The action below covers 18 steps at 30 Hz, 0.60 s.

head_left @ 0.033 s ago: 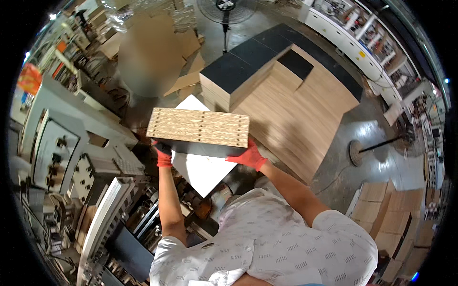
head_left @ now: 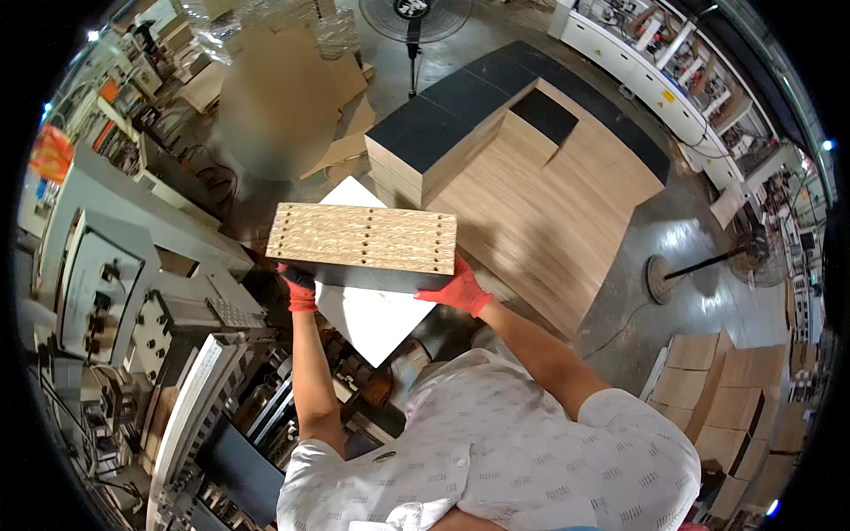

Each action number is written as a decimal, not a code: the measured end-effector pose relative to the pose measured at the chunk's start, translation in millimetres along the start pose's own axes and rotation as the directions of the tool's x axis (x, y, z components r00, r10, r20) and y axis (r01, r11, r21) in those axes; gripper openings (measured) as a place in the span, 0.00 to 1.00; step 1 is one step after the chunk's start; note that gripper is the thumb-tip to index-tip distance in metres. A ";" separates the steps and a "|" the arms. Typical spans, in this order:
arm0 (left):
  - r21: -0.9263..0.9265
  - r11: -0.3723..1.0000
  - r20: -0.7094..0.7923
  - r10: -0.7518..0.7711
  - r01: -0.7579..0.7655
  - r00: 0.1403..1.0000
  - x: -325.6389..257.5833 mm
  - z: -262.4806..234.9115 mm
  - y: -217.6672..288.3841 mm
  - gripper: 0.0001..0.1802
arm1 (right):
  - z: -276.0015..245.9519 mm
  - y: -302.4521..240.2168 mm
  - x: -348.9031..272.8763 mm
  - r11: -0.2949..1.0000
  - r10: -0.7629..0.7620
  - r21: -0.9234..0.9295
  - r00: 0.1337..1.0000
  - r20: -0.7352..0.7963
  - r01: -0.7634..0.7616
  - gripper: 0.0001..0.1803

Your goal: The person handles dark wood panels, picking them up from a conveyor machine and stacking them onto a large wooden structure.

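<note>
Between my two hands is a stack of dark-faced particle boards [head_left: 363, 237], gripped with the raw edges upward. Rows of small drilled holes run across those pale edges at both ends and near the middle. My left hand [head_left: 297, 288], in a red glove with dark on its fingers, clasps the left end low down. At the right end my red-gloved right hand [head_left: 458, 290] is closed round the lower corner, its far fingers hidden. Beneath the boards lies a white sheet or panel [head_left: 372, 332], partly covered by them.
Beyond to the right stand large piles of panels [head_left: 549, 221], with black-faced ones [head_left: 425, 133] at the back. Machinery [head_left: 115, 274] crowds my left. A floor fan [head_left: 660, 279] and flat cartons [head_left: 708, 372] are on the right; another fan [head_left: 413, 44] stands at the back.
The whole view has shifted very slightly. Both hands keep the same grip on the boards.
</note>
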State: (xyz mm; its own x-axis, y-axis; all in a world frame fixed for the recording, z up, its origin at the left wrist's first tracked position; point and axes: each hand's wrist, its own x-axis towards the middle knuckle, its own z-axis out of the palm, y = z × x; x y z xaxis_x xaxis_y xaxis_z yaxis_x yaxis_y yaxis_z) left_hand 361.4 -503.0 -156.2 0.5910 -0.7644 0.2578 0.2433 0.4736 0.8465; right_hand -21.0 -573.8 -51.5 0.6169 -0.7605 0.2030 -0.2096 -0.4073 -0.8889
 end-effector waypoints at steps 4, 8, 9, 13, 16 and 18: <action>-0.365 0.929 -0.029 -0.076 0.060 0.997 -5.0 37.3 13.2 0.22 | -8.9 5.6 -2.3 0.956 0.049 0.289 0.999 -0.022 -0.040 0.54; -0.367 0.917 -0.444 -0.322 0.158 0.836 -9.6 72.7 31.1 0.36 | -17.0 12.6 -2.5 0.936 0.000 0.351 1.000 0.011 -0.003 0.54; -0.353 0.925 -0.435 -0.298 0.144 0.849 -15.5 81.6 32.5 0.36 | -24.2 17.0 -3.4 0.926 -0.012 0.379 1.000 0.014 0.006 0.54; -0.186 0.982 -0.453 -0.119 0.036 0.884 -62.9 54.4 32.6 0.46 | -43.6 25.6 1.4 0.985 -0.160 0.082 0.978 0.135 0.149 0.55; -0.305 0.952 -0.490 -0.122 -0.039 0.863 -87.9 63.9 35.7 0.49 | -56.3 50.6 10.8 0.974 -0.197 0.147 0.962 0.189 0.171 0.52; -0.388 0.917 -0.579 -0.161 -0.096 0.799 -91.2 106.2 40.3 0.50 | -73.5 60.9 16.0 0.971 -0.212 0.160 0.948 0.237 0.177 0.49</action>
State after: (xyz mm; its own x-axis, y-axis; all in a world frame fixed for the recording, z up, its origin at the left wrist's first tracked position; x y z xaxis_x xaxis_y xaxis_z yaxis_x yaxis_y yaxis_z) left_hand 235.6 -460.7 -96.2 0.8783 -0.4342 -0.2001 0.4647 0.6772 0.5705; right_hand -79.7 -648.0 -72.2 0.8091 -0.5147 0.2836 0.0272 -0.4492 -0.8930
